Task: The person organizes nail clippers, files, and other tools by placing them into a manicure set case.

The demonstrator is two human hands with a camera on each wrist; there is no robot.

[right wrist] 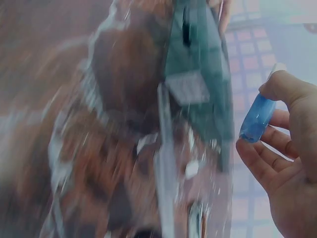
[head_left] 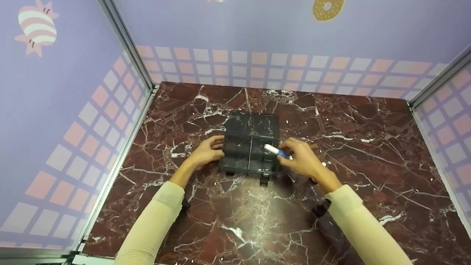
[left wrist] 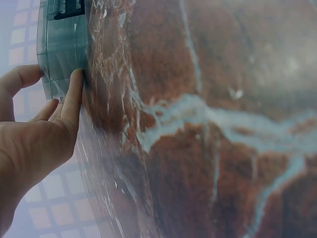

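Note:
A dark see-through plastic box sits mid-table, with clasps at its front and a flat panel extending behind it. My left hand is at the box's left side, thumb and fingers spread along its wall. In the left wrist view, fingertips of that hand touch the box. My right hand pinches a small tube with a white end over the box's right edge. Its blue body shows between thumb and fingers in the right wrist view.
A small brown item lies on the table just beyond my right hand, partly hidden by it. Purple printed panels with pink and white squares wall in the red marbled table at the back and sides.

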